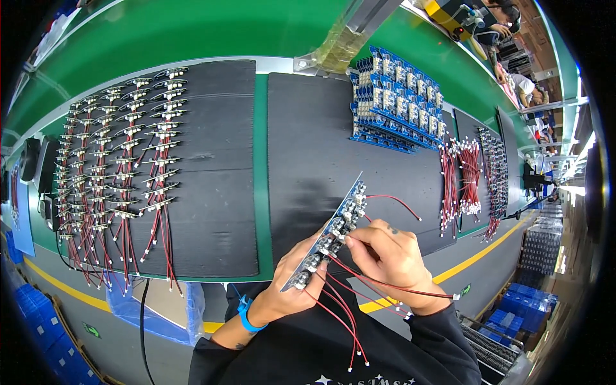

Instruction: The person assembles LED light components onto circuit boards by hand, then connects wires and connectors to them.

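In my left hand [287,285] is a long, narrow circuit board panel [335,232], held tilted above the near edge of the bench. Its face carries a row of black and white components. Several red and black cables [340,305] with white end plugs hang from it. My right hand [393,255] pinches at the panel's middle, thumb and forefinger together by a white connector; the fingers hide what exactly is between them. One cable passes beneath this hand. A blue wristband [246,314] with a cord circles my left wrist.
Rows of boards with cables [126,147] lie on the left black mat [221,167]. A stack of blue board panels [398,99] stands at the far right of the middle mat [301,135]. Bundled red cables [470,173] lie rightward. Other people [527,90] work at the upper right.
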The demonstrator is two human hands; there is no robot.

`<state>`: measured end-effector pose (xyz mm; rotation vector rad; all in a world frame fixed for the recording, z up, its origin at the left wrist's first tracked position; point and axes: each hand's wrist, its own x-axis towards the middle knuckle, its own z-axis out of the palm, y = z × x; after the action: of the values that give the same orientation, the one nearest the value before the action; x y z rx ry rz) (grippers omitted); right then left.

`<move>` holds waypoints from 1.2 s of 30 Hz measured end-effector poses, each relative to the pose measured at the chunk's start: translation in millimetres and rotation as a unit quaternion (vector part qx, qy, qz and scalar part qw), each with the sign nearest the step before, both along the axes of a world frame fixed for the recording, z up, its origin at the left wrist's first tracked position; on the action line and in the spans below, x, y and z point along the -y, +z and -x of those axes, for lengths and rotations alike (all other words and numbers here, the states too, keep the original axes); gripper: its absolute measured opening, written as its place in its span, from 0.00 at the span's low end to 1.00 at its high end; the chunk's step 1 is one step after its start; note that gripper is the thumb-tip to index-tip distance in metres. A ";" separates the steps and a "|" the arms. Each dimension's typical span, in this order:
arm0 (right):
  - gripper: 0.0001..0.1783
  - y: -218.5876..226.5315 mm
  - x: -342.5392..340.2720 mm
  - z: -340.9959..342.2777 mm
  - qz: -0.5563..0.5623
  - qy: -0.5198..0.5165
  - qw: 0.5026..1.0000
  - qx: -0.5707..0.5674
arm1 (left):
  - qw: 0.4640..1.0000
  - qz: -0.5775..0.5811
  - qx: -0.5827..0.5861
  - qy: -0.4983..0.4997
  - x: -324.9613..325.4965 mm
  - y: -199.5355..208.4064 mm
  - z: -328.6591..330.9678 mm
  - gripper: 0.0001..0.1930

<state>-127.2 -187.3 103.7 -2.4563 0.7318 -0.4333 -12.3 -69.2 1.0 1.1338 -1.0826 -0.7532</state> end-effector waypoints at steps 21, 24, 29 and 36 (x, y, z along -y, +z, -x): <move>0.07 -13.2 -20.2 -2.6 -0.106 -0.145 0.982 0.061 | 0.996 0.043 0.051 0.061 3.7 0.0 5.9 0.18; 0.06 -10.6 -24.8 -2.1 -0.102 -0.156 0.981 0.058 | 0.995 0.050 0.061 0.055 8.0 3.6 4.8 0.18; 0.06 -5.2 -21.9 1.9 -0.145 -0.132 0.980 0.041 | 0.999 0.014 0.034 0.026 8.1 11.2 1.7 0.18; 0.06 -1.5 -14.3 3.8 -0.170 -0.112 0.978 0.042 | 0.998 0.043 0.030 0.045 7.0 4.3 5.7 0.17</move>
<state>-131.0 -173.1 102.2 -2.0347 0.9649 -0.4509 -18.0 -76.2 5.4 1.1302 -1.0958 -0.6009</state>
